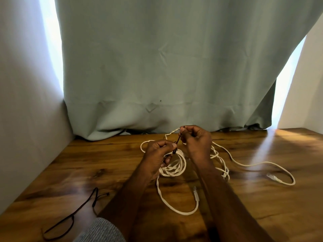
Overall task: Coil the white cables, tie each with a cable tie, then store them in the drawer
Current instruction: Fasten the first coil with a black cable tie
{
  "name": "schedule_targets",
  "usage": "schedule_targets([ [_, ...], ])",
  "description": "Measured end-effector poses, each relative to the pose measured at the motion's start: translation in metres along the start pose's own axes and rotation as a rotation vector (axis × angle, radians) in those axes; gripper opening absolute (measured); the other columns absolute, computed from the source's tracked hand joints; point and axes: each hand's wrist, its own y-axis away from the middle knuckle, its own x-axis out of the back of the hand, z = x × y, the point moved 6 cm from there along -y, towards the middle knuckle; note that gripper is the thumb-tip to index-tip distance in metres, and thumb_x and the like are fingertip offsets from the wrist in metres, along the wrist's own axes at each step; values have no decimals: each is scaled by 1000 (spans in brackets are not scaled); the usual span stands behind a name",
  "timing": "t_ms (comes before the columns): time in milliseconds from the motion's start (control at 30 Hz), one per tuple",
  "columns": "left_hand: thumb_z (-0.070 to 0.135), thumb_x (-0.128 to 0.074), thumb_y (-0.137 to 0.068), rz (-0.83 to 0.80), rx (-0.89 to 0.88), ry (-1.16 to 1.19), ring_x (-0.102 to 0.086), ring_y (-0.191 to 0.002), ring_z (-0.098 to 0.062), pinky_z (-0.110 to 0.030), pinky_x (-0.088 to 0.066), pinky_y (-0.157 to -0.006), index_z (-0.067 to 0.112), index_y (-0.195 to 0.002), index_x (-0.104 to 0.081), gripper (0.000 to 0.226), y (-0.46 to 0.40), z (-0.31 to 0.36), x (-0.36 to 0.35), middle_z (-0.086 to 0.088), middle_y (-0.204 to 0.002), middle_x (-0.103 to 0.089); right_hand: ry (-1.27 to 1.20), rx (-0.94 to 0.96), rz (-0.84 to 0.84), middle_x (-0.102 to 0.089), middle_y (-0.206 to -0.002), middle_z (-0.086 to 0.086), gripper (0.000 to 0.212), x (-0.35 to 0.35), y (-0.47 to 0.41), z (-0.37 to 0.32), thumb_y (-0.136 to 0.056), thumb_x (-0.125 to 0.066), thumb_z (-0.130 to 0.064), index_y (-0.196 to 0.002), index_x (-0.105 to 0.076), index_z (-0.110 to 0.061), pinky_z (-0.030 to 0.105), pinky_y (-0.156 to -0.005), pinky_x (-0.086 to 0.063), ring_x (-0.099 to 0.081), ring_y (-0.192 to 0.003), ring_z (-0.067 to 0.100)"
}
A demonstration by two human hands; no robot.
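In the middle of the frame I see my left hand [158,154] with thumb and forefinger pinched on the lower end of a dark cable tie [176,143], the other fingers curled over a coiled bundle of white cable [173,167] that lies on the counter [262,206] just beneath it. My right hand [196,140], slightly higher and to the right, pinches the upper end of the same tie, so the thin dark strip runs slanted between the two hands, above the coil. From the bundle a length of white cable drops toward the lower centre of the frame, loops round and ends in a clear plug [196,193] just left of my right forearm. More white cable [248,164] lies in loose tangles behind my right wrist and trails off to the right, curving back to a second clear plug [272,177] at the right side. In the lower left, well apart from the white cables, a thin black cord [82,206] lies on the wood, next to a grey knitted sleeve [101,231] at the bottom edge. A pale green curtain [166,67] fills the upper frame, its hem touching the back of the counter.
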Motion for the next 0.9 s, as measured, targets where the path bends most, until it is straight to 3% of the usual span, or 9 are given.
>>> schedule_targets([
  [167,7,-66,-89,116,-20,44,-37,-37,-11,-16,-26,-38,-4,-91,-72,12,2,-1,-1,-10,-56,-53,-231,-166,40,-72,-76,7,10,3,-1,12,-93,-70,-8,-99,-74,-2,27,-64,-53,-62,-67,15],
  [400,6,-68,-89,166,8,-30,-39,-35,-11,-18,-28,-39,-6,-89,-72,13,-1,-4,3,-19,-66,-59,-65,0,-41,-74,-79,6,7,-2,1,-1,-93,-71,-10,-95,-76,-6,25,-65,-54,-66,-68,12],
  [567,10,-65,-92,150,44,-13,-38,-36,-14,-16,-27,-38,-4,-90,-72,15,-2,-6,2,-16,-64,-58,-1,158,-156,-73,-76,1,7,-9,8,-15,-93,-70,-9,-92,-77,-9,20,-64,-54,-69,-70,11],
  [733,7,-62,-93,79,27,5,-38,-37,-13,-16,-28,-37,-5,-93,-71,15,3,1,-6,-9,-70,-66,-133,122,-187,-74,-79,6,8,-2,7,-17,-93,-70,-9,-92,-77,-13,27,-69,-57,-70,-75,20],
  [900,5,-62,-92,132,22,12,-35,-36,-11,-16,-26,-37,-11,-92,-67,17,3,1,2,-19,-71,-57,-202,6,-245,-78,-88,9,14,-1,9,-8,-90,-74,-11,-104,-77,-10,34,-76,-60,-72,-82,29],
])
